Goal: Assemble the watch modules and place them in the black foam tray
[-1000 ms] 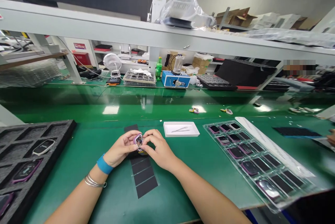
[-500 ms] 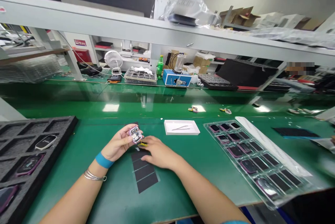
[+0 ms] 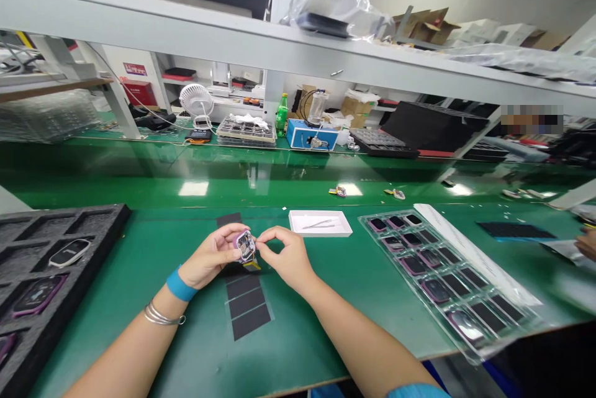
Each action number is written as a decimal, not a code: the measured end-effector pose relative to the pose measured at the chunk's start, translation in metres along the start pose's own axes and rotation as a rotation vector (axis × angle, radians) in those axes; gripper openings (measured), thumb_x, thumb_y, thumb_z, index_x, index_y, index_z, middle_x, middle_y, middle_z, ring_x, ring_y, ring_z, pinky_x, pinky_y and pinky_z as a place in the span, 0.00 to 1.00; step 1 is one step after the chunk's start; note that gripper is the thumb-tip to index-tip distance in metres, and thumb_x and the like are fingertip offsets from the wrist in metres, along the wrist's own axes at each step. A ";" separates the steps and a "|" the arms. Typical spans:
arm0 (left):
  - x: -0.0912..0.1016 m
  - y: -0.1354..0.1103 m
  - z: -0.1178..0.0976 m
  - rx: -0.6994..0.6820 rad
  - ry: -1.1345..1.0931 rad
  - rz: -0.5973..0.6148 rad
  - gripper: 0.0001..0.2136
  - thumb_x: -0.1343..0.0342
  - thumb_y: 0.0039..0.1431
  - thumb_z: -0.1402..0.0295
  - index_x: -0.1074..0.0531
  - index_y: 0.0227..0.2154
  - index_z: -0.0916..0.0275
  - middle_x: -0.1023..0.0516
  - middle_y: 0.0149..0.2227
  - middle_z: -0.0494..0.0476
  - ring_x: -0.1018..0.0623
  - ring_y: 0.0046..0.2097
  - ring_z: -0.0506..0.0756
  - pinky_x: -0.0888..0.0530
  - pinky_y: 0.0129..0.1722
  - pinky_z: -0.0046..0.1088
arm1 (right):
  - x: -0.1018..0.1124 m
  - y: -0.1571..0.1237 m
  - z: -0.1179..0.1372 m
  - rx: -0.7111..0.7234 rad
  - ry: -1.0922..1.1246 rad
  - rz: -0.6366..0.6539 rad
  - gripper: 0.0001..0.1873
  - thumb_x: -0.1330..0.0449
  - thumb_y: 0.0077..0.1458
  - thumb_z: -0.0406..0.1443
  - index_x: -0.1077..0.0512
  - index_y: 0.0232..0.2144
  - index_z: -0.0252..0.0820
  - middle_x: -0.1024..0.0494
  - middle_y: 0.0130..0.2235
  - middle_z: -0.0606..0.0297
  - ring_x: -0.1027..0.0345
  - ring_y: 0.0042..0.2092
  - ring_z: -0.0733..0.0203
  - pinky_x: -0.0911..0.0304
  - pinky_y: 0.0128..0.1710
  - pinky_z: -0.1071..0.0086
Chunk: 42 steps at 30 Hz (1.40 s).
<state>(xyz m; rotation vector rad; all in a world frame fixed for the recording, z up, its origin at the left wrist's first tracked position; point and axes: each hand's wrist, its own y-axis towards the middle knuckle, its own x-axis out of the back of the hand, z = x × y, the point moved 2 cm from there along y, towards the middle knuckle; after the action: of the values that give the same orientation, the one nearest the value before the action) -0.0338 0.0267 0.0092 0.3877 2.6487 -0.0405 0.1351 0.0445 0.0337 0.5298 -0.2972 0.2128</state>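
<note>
My left hand [image 3: 213, 253] grips a small purple watch case [image 3: 244, 245] with its circuit side facing up, held just above the green table. My right hand [image 3: 285, 254] pinches at the right edge of that same case, thumb and forefinger together. A small yellow part hangs below the case. Under both hands lies a strip of black rectangular pads [image 3: 243, 297] on the mat.
A black foam tray [image 3: 100, 230] with several watch parts sits at the left. A clear blister tray [image 3: 437, 274] of purple cases lies at the right, a white tray with tweezers [image 3: 320, 223] just behind my hands. Another person's hand [image 3: 587, 243] shows at the far right edge.
My right hand went down to the black pad strip half a second ago and has come back up to pinch the case held in my left hand.
</note>
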 end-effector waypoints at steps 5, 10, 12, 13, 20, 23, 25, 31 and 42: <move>-0.002 0.001 -0.001 -0.002 0.032 -0.005 0.20 0.34 0.41 0.73 0.28 0.40 0.60 0.23 0.40 0.58 0.25 0.40 0.54 0.28 0.41 0.29 | -0.003 -0.001 -0.003 -0.013 -0.014 -0.006 0.03 0.40 0.46 0.30 0.27 0.23 0.41 0.22 0.28 0.66 0.29 0.32 0.62 0.36 0.36 0.70; -0.001 0.002 0.000 -0.006 0.044 -0.020 0.20 0.33 0.40 0.73 0.27 0.40 0.61 0.23 0.39 0.57 0.25 0.39 0.53 0.28 0.41 0.27 | -0.004 -0.001 -0.006 -0.043 -0.044 0.006 0.03 0.40 0.46 0.31 0.27 0.24 0.41 0.22 0.28 0.67 0.28 0.32 0.62 0.36 0.35 0.70; 0.000 0.003 0.001 -0.007 0.055 -0.026 0.20 0.33 0.40 0.73 0.27 0.40 0.61 0.23 0.39 0.56 0.25 0.39 0.52 0.28 0.40 0.26 | -0.005 -0.002 -0.007 -0.037 -0.066 0.009 0.03 0.40 0.47 0.31 0.27 0.24 0.41 0.22 0.28 0.67 0.28 0.31 0.63 0.36 0.34 0.71; 0.000 0.003 0.002 -0.008 0.064 -0.030 0.20 0.33 0.40 0.74 0.27 0.39 0.61 0.23 0.38 0.56 0.25 0.38 0.52 0.28 0.40 0.25 | -0.005 -0.002 -0.008 -0.023 -0.086 0.011 0.03 0.40 0.47 0.30 0.27 0.24 0.41 0.22 0.28 0.67 0.29 0.31 0.63 0.36 0.34 0.71; -0.003 0.003 0.005 -0.006 0.060 -0.112 0.20 0.33 0.40 0.74 0.27 0.40 0.62 0.23 0.37 0.56 0.24 0.38 0.51 0.27 0.39 0.24 | -0.010 -0.005 -0.008 0.274 -0.367 0.091 0.07 0.46 0.55 0.31 0.30 0.27 0.42 0.26 0.30 0.64 0.33 0.36 0.61 0.44 0.51 0.58; -0.001 0.003 0.004 -0.004 -0.017 -0.131 0.19 0.34 0.42 0.73 0.28 0.41 0.61 0.22 0.38 0.56 0.24 0.39 0.52 0.27 0.40 0.24 | -0.013 -0.004 -0.015 0.055 -0.104 0.063 0.05 0.44 0.54 0.35 0.31 0.35 0.42 0.28 0.41 0.59 0.36 0.46 0.58 0.40 0.49 0.59; 0.002 0.003 0.001 -0.015 -0.055 -0.139 0.19 0.35 0.44 0.72 0.29 0.42 0.61 0.22 0.39 0.57 0.24 0.41 0.53 0.27 0.41 0.25 | -0.020 -0.005 -0.023 -0.201 0.262 0.147 0.16 0.41 0.50 0.38 0.35 0.43 0.44 0.30 0.44 0.59 0.34 0.47 0.59 0.36 0.45 0.61; 0.013 0.003 -0.005 -0.019 -0.088 -0.147 0.18 0.38 0.47 0.72 0.30 0.44 0.61 0.23 0.41 0.59 0.23 0.42 0.55 0.27 0.43 0.30 | -0.021 -0.003 -0.028 -0.611 0.732 0.359 0.23 0.33 0.38 0.37 0.32 0.39 0.40 0.28 0.25 0.73 0.30 0.27 0.68 0.32 0.34 0.70; -0.002 0.000 0.006 0.298 -0.039 0.053 0.17 0.39 0.48 0.74 0.29 0.44 0.61 0.24 0.39 0.59 0.23 0.40 0.57 0.23 0.35 0.28 | 0.009 0.007 -0.003 -0.130 0.165 0.325 0.09 0.44 0.54 0.38 0.27 0.35 0.42 0.31 0.31 0.66 0.35 0.34 0.66 0.37 0.38 0.69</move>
<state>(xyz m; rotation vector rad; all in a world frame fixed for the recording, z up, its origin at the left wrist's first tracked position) -0.0293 0.0259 0.0045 0.5475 2.5952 -0.4256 0.1425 0.0528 0.0376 0.3305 -0.2331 0.5463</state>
